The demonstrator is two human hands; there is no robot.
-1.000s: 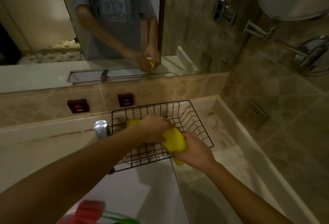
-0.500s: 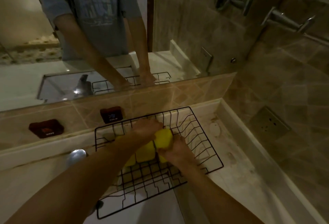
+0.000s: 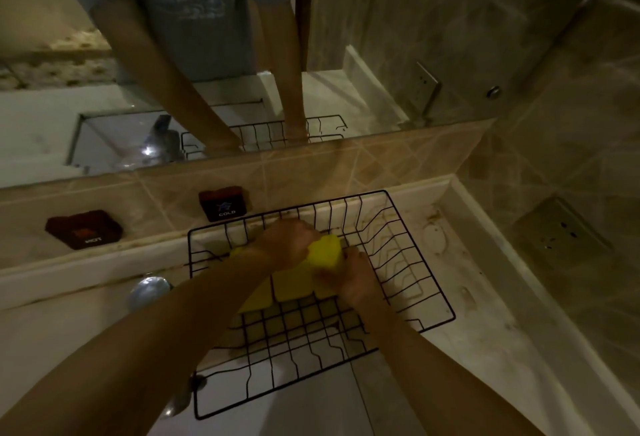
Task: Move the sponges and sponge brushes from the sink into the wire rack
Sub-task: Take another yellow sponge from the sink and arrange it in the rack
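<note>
**Both hands down in the wire rack, sponges between them**

Wide mirror [image 3: 398, 37] across the back wall, reflecting two forearms and the rack's far edge. Pale table [image 3: 502, 349] below, stained toward the right corner, with the sink [image 3: 301, 411] opening at the near edge. Black wire rack [image 3: 415, 283] sitting partly on the table, partly over the sink, near side hanging above the basin. Chrome tap [image 3: 149, 292] just left of the rack. Two dark wall buttons on the tiled strip: "HOT" [image 3: 85, 229] to the left, "COLD" [image 3: 225, 203] closer to the rack.

Inside the rack, flat yellow sponges [image 3: 291, 285] lying side by side on the wire floor. Above them, one yellow sponge [image 3: 325, 250] raised, caught between both hands. Left hand [image 3: 287, 245] curled over its left side, grip closed around that sponge. Right hand [image 3: 353, 279] pressed against its right and lower edge, fingers pinching the same sponge, knuckles low over the flat ones.
</note>
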